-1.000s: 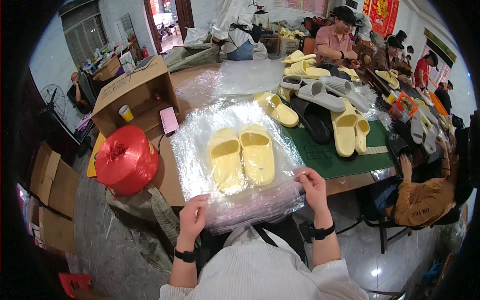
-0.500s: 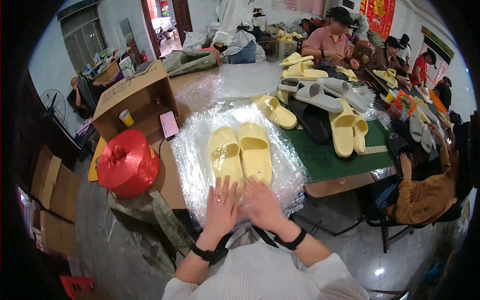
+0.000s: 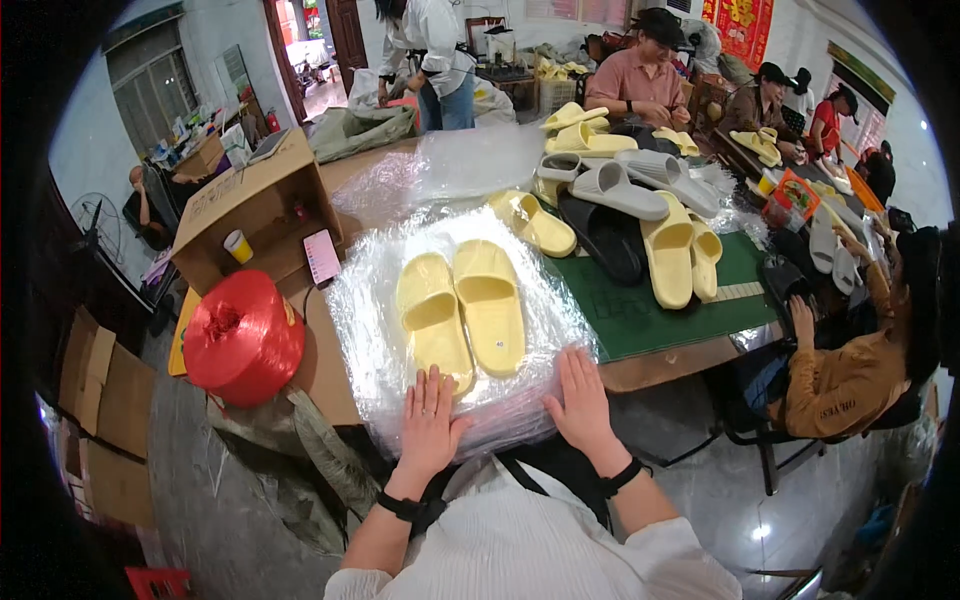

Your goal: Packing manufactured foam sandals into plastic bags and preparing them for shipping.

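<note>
Two yellow slide sandals, the left one (image 3: 432, 318) and the right one (image 3: 490, 308), lie side by side on a stack of clear plastic bags (image 3: 370, 350). Their toes point away from me. My left hand (image 3: 428, 425) is flat with fingers stretched, its fingertips at the heel of the left slide. On the near right part of the stack rests my right hand (image 3: 580, 405), fingers extended and thumb apart, clear of the slides. Neither hand grips anything. Whether the slides are inside a bag or on top of it, I cannot tell.
Left of the stack are a red twine roll (image 3: 243, 338), an open cardboard box (image 3: 260, 200) and a phone (image 3: 321, 257). Yellow, grey and black slides pile up around a green mat (image 3: 640, 325) at right. A co-worker in a brown top (image 3: 840, 385) sits at the right.
My hands have moved apart: the right one went right, off the slides' heels, and the left shifted slightly left and down. The slides now show more clearly, with less glare over them.
</note>
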### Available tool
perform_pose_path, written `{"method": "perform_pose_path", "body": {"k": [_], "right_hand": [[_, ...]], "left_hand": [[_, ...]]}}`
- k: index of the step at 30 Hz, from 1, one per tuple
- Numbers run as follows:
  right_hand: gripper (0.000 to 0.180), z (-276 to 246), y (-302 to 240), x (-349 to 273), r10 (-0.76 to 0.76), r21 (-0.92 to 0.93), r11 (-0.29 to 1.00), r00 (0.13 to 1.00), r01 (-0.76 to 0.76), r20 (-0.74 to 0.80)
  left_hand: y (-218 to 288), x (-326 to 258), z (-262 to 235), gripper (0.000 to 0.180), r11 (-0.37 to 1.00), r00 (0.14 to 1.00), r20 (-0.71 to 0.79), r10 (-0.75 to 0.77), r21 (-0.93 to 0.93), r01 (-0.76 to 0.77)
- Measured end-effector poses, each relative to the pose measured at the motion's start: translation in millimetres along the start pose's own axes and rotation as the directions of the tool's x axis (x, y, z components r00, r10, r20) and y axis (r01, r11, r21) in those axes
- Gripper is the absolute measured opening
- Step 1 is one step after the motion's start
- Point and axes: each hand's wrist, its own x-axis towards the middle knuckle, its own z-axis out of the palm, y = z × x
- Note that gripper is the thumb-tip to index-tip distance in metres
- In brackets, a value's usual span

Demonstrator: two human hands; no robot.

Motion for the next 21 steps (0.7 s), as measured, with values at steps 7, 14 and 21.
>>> {"method": "perform_pose_path", "body": {"k": [7, 14, 21], "right_hand": [[0.08, 7, -88, 26, -0.277, 0.242, 0.933, 0.961, 0.267, 0.008], [0.073, 29, -56, 13, -0.259, 0.258, 0.935, 0.965, 0.243, 0.03], [0.027, -6, -32, 3, 0.056, 0.479, 0.876, 0.977, 0.052, -0.208]], "left_hand": [[4, 1, -2, 0.074, 1.0, 1.0, -0.009, -0.002, -0.017, 0.002], [2, 3, -2, 0.075, 0.997, 1.0, -0.002, 0.007, -0.082, -0.007], [3, 3, -9, 0.07, 0.99, 0.996, -0.08, -0.038, -0.14, 0.027]]}}
